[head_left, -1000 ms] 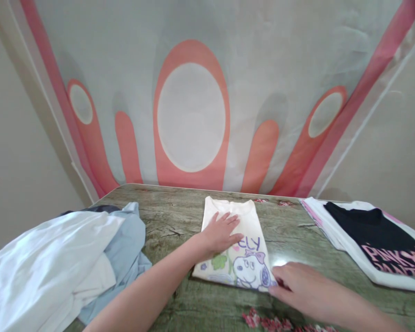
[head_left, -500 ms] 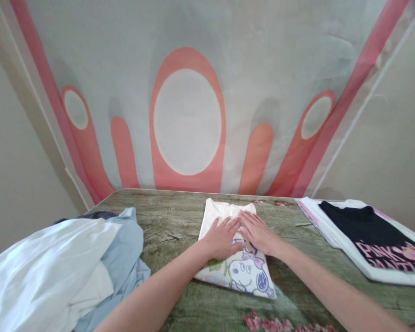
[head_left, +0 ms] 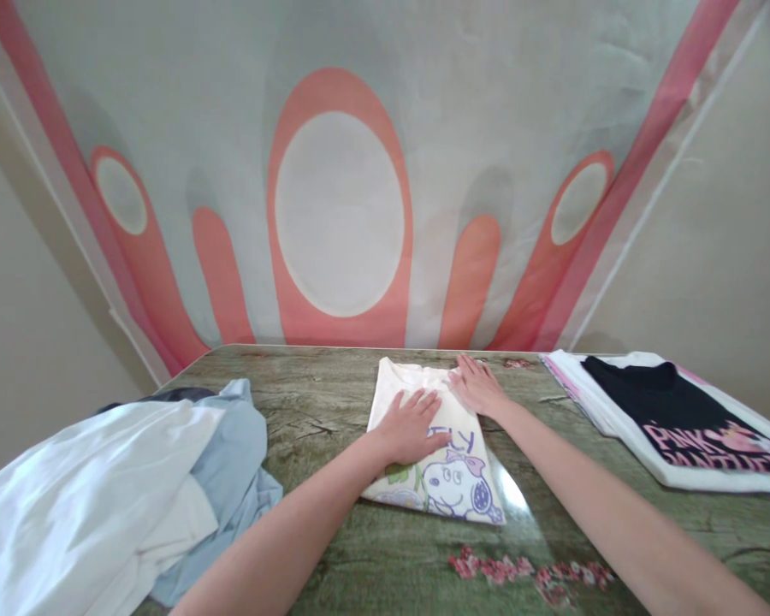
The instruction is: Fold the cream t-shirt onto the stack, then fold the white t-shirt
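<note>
Two bare forearms reach forward from the bottom edge over a table (head_left: 372,556) with a greenish wood-grain surface. Small pink flowers (head_left: 526,571) are printed on the table top close to the viewer. To the near left, a loose pile of clothes (head_left: 103,488) – white and pale blue fabric, unfolded – spreads over the table's left end.

In the middle of the table lies a folded T-shirt (head_left: 453,488), cream coloured, with a cartoon dog and purple lettering on its near half. It lies flat, neckline pointing away from the viewer. The left hand (head_left: 411,425) lies palm down on the middle of this shirt, fingers spread and flat, gripping nothing. The right hand (head_left: 478,387) lies palm down a little farther on, at the shirt's far right corner – fingers straight and together, pressing flat, gripping nothing.

At the right end of the table, well apart from the hands, a folded black T-shirt (head_left: 667,402) with pink lettering lies on top of a folded white garment (head_left: 616,419).

Behind the table hangs a grey backdrop cloth (head_left: 340,214) with coral-pink ovals and bands, set between plain beige walls.
</note>
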Demonstrator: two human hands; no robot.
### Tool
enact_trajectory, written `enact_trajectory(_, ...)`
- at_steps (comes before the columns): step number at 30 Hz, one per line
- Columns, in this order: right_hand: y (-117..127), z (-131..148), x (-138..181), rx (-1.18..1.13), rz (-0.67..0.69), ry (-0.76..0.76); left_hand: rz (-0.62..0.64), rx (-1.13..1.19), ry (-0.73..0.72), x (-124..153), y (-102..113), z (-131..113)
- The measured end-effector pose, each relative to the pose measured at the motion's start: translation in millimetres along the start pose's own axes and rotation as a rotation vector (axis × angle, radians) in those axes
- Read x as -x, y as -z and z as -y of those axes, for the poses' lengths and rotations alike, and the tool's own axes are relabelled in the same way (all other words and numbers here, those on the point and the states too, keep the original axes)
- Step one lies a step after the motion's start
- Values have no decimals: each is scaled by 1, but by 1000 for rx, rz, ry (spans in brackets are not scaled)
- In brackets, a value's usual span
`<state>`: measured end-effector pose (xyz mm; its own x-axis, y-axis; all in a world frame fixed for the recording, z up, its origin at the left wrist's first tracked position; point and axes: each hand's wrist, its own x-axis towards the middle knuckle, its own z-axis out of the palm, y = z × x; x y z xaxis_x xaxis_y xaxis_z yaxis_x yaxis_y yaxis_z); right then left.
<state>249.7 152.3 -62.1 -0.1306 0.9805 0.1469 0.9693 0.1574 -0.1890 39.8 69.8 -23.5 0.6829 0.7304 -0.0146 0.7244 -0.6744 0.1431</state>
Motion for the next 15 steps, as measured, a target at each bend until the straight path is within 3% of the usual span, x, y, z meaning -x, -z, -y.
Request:
enact_trajectory(2,2,4,11,-29,-77,-15,-8,-2,-4,0,-1,1)
enact_trajectory(4,5,9,29,-63,-84,62,-14,-2,-8,-1,-2,1)
enact_trajectory(10,20,2,100,-106,136,346,-20,-3,1,-3,-5,2)
enact_trajectory(15,38,-25,136,-111,136,244,-34,-9,18,-5,-7,1)
